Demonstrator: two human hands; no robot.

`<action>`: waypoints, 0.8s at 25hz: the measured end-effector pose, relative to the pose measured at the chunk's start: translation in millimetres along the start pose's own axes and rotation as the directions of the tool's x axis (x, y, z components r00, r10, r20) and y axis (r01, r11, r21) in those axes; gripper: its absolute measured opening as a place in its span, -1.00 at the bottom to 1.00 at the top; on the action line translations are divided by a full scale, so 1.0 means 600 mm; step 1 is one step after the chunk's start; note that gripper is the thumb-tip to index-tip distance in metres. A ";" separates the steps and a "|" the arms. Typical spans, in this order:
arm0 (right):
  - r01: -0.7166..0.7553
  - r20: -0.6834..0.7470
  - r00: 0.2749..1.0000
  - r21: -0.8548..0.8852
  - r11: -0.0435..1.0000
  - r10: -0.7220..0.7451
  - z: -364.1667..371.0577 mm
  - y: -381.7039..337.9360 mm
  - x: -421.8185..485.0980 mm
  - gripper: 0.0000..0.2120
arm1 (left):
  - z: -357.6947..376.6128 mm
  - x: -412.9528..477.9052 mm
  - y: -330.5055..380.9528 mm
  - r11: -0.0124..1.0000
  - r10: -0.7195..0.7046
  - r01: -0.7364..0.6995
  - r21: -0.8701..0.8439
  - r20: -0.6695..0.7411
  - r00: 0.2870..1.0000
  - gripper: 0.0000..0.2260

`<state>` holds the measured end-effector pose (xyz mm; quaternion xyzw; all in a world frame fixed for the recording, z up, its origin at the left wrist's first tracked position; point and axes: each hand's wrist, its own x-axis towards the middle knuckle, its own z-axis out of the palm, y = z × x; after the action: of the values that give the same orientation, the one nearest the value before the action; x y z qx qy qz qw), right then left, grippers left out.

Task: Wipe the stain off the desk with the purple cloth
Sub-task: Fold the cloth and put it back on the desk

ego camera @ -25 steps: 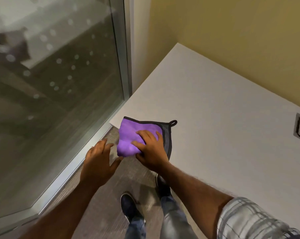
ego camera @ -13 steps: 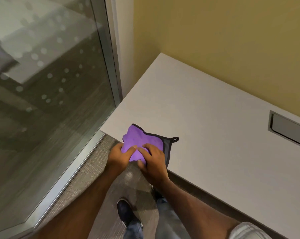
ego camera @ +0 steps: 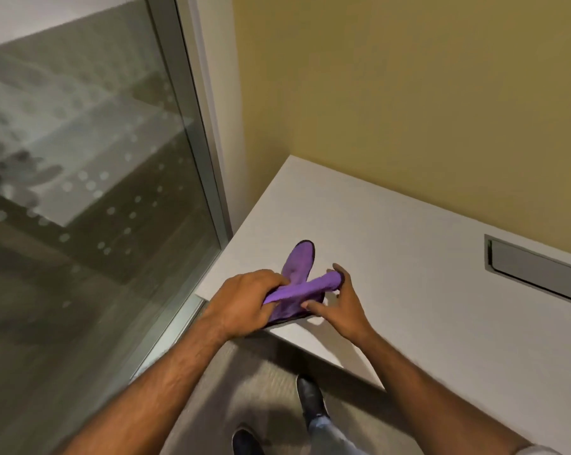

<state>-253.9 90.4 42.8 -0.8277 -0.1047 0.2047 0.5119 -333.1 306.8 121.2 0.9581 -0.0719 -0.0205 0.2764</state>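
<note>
The purple cloth with a dark trim is bunched and lifted off the near left corner of the white desk. My left hand grips its lower left part. My right hand holds the other fold between thumb and fingers. One flap of the cloth sticks up toward the desk's far side. I see no stain on the desk top.
A glass wall with a metal frame stands just left of the desk. A yellow wall runs behind it. A grey cable hatch is set into the desk at the right. My shoes stand on carpet below.
The cloth lay flat at the desk corner under my right hand. My left hand came over and took hold of it, and both hands have now lifted and bunched it.
</note>
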 end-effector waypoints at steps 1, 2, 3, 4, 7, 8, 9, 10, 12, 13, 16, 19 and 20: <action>-0.006 0.033 0.999 0.078 0.997 0.004 -0.011 -0.012 0.003 0.15 | -0.017 0.003 0.009 0.998 0.052 -0.052 0.027 -0.001 0.999 -0.65; 0.005 0.055 0.998 0.128 0.992 -0.012 -0.021 -0.026 0.006 0.21 | -0.033 0.007 0.017 0.993 0.101 -0.100 0.055 -0.006 0.995 -0.64; 0.030 0.069 0.997 0.145 0.989 -0.040 -0.028 -0.042 0.008 0.20 | -0.048 0.011 0.021 0.988 0.141 -0.139 0.073 -0.015 0.990 -0.65; 0.047 0.080 0.995 0.145 0.988 -0.059 -0.035 -0.057 0.008 0.11 | -0.063 0.016 0.024 0.982 0.172 -0.169 0.081 -0.027 0.985 -0.67; 0.054 0.103 0.992 0.182 0.982 -0.074 -0.053 -0.088 0.001 -0.22 | -0.099 0.028 0.036 0.969 0.231 -0.225 0.098 -0.057 0.971 -0.69; 0.052 0.094 0.993 0.198 0.979 -0.072 -0.060 -0.097 -0.002 -0.34 | -0.110 0.032 0.038 0.967 0.241 -0.233 0.101 -0.070 0.968 -0.69; 0.052 0.074 0.995 0.212 0.976 -0.069 -0.071 -0.106 -0.008 -0.47 | -0.120 0.038 0.043 0.966 0.245 -0.236 0.102 -0.084 0.966 -0.69; 0.056 0.044 0.997 0.220 0.974 -0.067 -0.082 -0.112 -0.012 -0.57 | -0.129 0.043 0.047 0.968 0.241 -0.233 0.089 -0.098 0.965 -0.71; 0.091 -0.016 0.996 0.249 0.964 -0.090 -0.107 -0.127 -0.025 -0.63 | -0.142 0.058 0.057 0.973 0.229 -0.230 0.003 -0.134 0.964 -0.77; 0.109 -0.043 0.994 0.270 0.957 -0.101 -0.121 -0.136 -0.031 -0.62 | -0.147 0.067 0.064 0.972 0.218 -0.227 -0.052 -0.143 0.965 -0.79; 0.171 -0.121 0.983 0.293 0.941 -0.141 -0.167 -0.159 -0.048 -0.58 | -0.161 0.103 0.103 0.960 0.176 -0.208 -0.190 -0.174 0.969 -0.81; 0.176 -0.174 0.978 0.404 0.898 -0.114 -0.218 -0.177 -0.057 -0.61 | -0.168 0.150 0.153 0.900 0.055 -0.171 -0.401 -0.286 0.957 -0.62; 0.167 -0.177 0.980 0.454 0.875 -0.096 -0.236 -0.179 -0.058 -0.65 | -0.162 0.167 0.164 0.855 -0.026 -0.142 -0.499 -0.316 0.949 -0.53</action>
<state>-218.0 11.8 201.9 -0.6842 -0.0700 0.1262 0.7149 -238.6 260.5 256.3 0.8375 -0.0486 0.1206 0.5308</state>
